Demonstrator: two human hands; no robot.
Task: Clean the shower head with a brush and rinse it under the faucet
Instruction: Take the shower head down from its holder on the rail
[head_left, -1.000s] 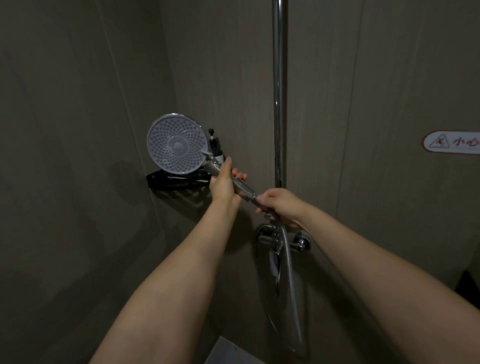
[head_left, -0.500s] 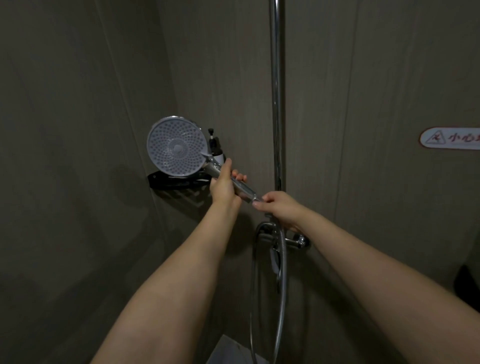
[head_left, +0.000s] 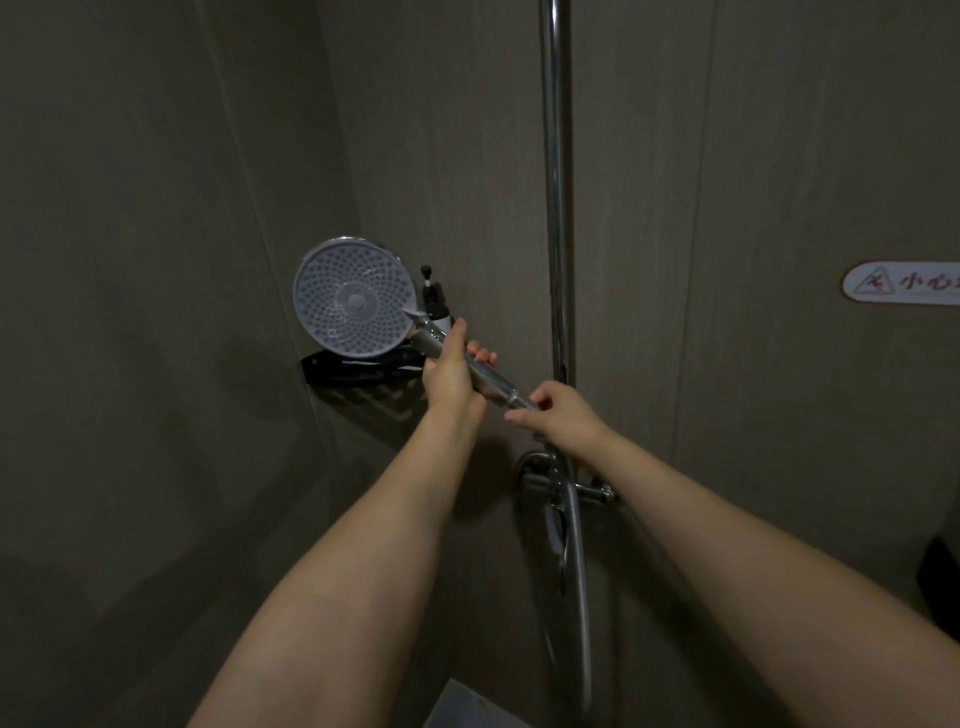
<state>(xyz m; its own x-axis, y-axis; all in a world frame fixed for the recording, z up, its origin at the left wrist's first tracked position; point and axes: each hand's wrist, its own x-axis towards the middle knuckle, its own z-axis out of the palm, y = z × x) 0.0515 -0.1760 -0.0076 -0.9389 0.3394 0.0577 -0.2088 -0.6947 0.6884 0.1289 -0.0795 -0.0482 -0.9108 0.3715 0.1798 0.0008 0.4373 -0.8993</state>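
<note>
Up in the shower corner, we've got the shower head (head_left: 355, 298) raised, its nozzle face turned toward us, right in front of a black shelf (head_left: 358, 366) and a small pump bottle (head_left: 434, 299). Our left hand (head_left: 451, 371) has its fingers clamped round the upper handle; our right hand (head_left: 563, 418) pinches the handle's lower end, fingers closed where the hose (head_left: 579, 571) joins. That hose drops past the faucet (head_left: 558, 480) below. A chrome rail (head_left: 556, 182) runs upright just beside our right hand. Left wall sits close to the head's rim; open room lies toward us. A warning sign (head_left: 901, 282) is well apart, on the right.
</note>
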